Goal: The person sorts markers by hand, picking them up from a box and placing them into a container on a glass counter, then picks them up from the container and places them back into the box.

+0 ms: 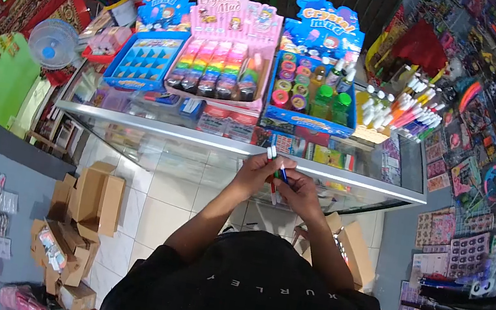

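My left hand is closed around a few slim markers, their white ends sticking up above the fingers. Green and red show on the barrels, and a red one pokes out below the hand. Close against it, my right hand pinches a blue marker between thumb and fingers. Both hands are held together in front of my chest, overlapping the front edge of the glass display counter. The fingers partly hide the markers.
On the counter stand a blue compartment box, a pink "Crystal Mud" box, and another blue box. White-capped markers fill a holder at right. Cardboard boxes lie on the floor; goods hang along the right wall.
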Demonstrator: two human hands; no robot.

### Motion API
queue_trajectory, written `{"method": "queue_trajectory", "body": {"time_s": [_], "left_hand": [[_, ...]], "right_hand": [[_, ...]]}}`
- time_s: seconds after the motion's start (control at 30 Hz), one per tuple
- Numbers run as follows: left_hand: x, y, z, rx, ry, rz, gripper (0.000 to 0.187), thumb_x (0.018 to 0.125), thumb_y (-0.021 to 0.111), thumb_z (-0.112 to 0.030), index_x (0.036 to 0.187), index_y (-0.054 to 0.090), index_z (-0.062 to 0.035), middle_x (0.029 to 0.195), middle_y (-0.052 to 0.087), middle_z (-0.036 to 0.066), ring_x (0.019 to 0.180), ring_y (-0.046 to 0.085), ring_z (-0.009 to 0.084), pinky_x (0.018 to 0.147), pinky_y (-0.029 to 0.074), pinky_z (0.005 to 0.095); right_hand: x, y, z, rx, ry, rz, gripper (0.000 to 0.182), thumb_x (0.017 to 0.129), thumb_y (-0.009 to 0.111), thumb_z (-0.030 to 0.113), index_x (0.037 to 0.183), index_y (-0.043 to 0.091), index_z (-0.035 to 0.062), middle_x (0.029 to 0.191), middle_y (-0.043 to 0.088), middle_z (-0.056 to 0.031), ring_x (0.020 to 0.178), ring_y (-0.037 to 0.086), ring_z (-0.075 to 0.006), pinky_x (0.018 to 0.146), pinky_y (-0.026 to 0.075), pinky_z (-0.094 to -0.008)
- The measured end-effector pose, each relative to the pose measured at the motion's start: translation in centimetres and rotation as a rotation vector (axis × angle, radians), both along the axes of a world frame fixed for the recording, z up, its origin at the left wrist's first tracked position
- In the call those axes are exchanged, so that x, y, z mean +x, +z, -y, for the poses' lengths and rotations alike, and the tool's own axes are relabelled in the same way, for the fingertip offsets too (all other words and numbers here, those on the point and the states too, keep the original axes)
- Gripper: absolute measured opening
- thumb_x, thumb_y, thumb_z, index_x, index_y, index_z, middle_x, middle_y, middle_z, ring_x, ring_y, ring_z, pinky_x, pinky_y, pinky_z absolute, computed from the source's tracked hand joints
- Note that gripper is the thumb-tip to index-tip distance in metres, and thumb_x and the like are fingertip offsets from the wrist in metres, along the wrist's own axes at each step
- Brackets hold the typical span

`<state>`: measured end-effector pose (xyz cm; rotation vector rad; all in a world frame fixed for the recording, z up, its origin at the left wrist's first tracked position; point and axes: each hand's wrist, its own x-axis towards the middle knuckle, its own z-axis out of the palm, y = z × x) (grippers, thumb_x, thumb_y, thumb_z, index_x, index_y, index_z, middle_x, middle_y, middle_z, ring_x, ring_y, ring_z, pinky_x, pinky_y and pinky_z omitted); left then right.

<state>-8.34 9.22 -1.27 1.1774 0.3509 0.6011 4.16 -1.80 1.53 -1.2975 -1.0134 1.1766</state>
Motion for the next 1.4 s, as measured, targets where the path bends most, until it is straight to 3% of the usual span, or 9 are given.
{"method": "queue_trajectory", "body": {"time_s": [0.23, 0.33, 0.43, 0.53, 0.67, 0.87, 1.0, 1.2, 1.4], "left_hand": [[-4.1, -0.7, -2.0, -0.201, 0.055, 0.027, 0.05, 0.096, 0.053, -0.035, 0.124, 0.049, 0.0064, 0.116, 0.062, 0.018, 0.108, 0.061, 0.0284, 0.09, 0.049, 0.0373], [-6.2, -0.6, -2.2, -0.3, 0.061, 0.153, 0.049, 0.097, 0.05, -0.036, 0.127, 0.046, 0.0033, 0.117, 0.061, 0.019, 0.108, 0.061, 0.0333, 0.083, 0.051, 0.0391], [-6.8, -0.9, -2.0, -0.293, 0.161, 0.105, 0.038, 0.098, 0.049, -0.035, 0.114, 0.052, -0.0013, 0.097, 0.064, 0.012, 0.089, 0.065, 0.027, 0.071, 0.051, 0.0356], [-7.4, -3.4, -2.6, -0.312, 0.042, 0.113, 0.028, 0.098, 0.048, -0.033, 0.101, 0.052, -0.0048, 0.074, 0.054, 0.003, 0.066, 0.057, 0.0184, 0.06, 0.045, 0.0324], [-6.3, -5.2, -1.1, -0.484, 0.023, -0.01, 0.023, 0.099, 0.049, -0.029, 0.101, 0.052, -0.0064, 0.063, 0.037, -0.003, 0.051, 0.038, 0.0101, 0.05, 0.036, 0.0273], [-3.7, -6.1, 1.2, -0.533, -0.149, -0.084, 0.024, 0.099, 0.048, -0.027, 0.099, 0.054, -0.0035, 0.058, 0.033, -0.004, 0.045, 0.033, 0.0078, 0.044, 0.031, 0.0266], [-2.3, -5.9, 2.3, -0.5, -0.202, -0.103, 0.025, 0.099, 0.048, -0.027, 0.099, 0.054, -0.0032, 0.058, 0.034, -0.004, 0.045, 0.034, 0.0075, 0.045, 0.031, 0.0263], [-1.2, -5.7, 2.9, -0.466, -0.198, -0.115, 0.023, 0.099, 0.048, -0.026, 0.098, 0.055, -0.0044, 0.057, 0.035, -0.005, 0.045, 0.034, 0.0077, 0.046, 0.032, 0.0264], [-1.9, -5.4, 3.8, -0.517, -0.106, -0.207, 0.02, 0.099, 0.048, -0.025, 0.096, 0.055, -0.0065, 0.057, 0.034, -0.004, 0.045, 0.032, 0.0091, 0.046, 0.031, 0.0272]], "right_hand": [[-2.8, -2.3, -0.9, -0.125, -0.022, 0.037, 0.019, 0.091, 0.062, 0.014, 0.104, 0.066, 0.0005, 0.083, 0.063, -0.0005, 0.077, 0.053, -0.0047, 0.069, 0.046, -0.0257], [-2.9, -7.6, -0.5, 0.059, 0.024, 0.127, 0.021, 0.092, 0.063, 0.017, 0.107, 0.065, 0.0034, 0.079, 0.063, -0.0008, 0.066, 0.055, -0.0056, 0.054, 0.043, -0.021], [-2.7, -5.5, 0.9, -0.239, 0.153, 0.267, 0.029, 0.095, 0.057, 0.026, 0.114, 0.062, 0.0036, 0.083, 0.064, -0.0021, 0.067, 0.056, -0.0055, 0.055, 0.045, -0.0212], [-3.8, -5.4, 1.8, -0.239, -0.084, -0.207, 0.038, 0.099, 0.048, 0.036, 0.118, 0.057, 0.0043, 0.081, 0.064, -0.0018, 0.063, 0.055, -0.0055, 0.054, 0.044, -0.021], [-2.3, -5.6, 2.0, -0.176, -0.216, -0.046, 0.044, 0.101, 0.038, 0.043, 0.117, 0.054, 0.0053, 0.071, 0.051, 0.0019, 0.057, 0.046, -0.0076, 0.051, 0.04, -0.0231], [1.2, 1.3, 2.9, 0.175, -0.413, -0.933, 0.044, 0.093, 0.046, 0.012, 0.135, 0.043, 0.0009, 0.081, 0.048, 0.0012, 0.072, 0.05, -0.0105, 0.065, 0.045, -0.0237], [4.4, 1.6, 4.3, 0.402, -0.441, -0.821, 0.043, 0.092, 0.051, 0.008, 0.134, 0.045, -0.0002, 0.085, 0.053, -0.0012, 0.079, 0.055, -0.0134, 0.073, 0.048, -0.029], [4.9, 0.2, 6.6, 0.203, -0.613, -0.093, 0.045, 0.087, 0.065, 0.004, 0.129, 0.051, -0.0012, 0.079, 0.059, -0.0003, 0.067, 0.056, -0.0087, 0.058, 0.047, -0.0232], [7.2, -2.4, 10.1, 0.274, -0.762, -0.13, 0.028, 0.082, 0.067, -0.002, 0.109, 0.06, 0.0004, 0.091, 0.066, -0.0036, 0.076, 0.061, -0.0076, 0.062, 0.051, -0.0225]]}}
